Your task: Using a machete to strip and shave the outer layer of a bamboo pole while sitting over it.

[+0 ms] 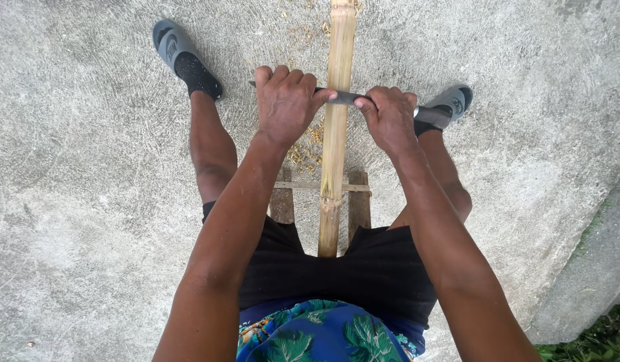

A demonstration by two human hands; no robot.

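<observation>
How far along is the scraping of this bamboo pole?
Some is done: pale shavings lie on the concrete beside the bamboo pole. In hand: the left hand and right hand grip a blade laid across the pole. How much of the pole's length remains cannot be told; it runs out of view.

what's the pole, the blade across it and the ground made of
Pole: bamboo by its look, pale yellow-tan, with a node ring and lengthwise scraped streaks. Blade, held by the left hand and right hand: probably metal, dark grey and dull. Ground: likely concrete, rough, light grey and speckled.
</observation>
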